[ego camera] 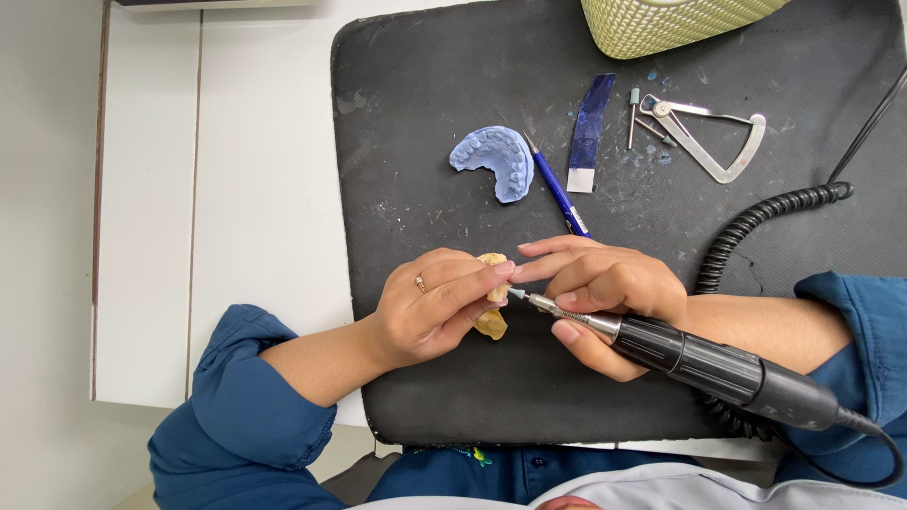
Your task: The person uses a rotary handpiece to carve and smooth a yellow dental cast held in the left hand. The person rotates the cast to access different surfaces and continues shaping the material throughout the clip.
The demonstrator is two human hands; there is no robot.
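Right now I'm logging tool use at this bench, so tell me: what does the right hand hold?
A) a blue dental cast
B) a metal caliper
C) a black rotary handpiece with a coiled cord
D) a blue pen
C: the right hand grips the black handpiece, its tip at the yellowish cast held in the left hand; the pen lies on the mat.

blue dental cast [495, 159], black mat [425, 113], tan model [492, 323]

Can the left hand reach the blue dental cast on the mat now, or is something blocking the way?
Probably not at once: the left hand is busy holding a small yellowish cast. The path itself looks free; only bare black mat lies before the blue cast.
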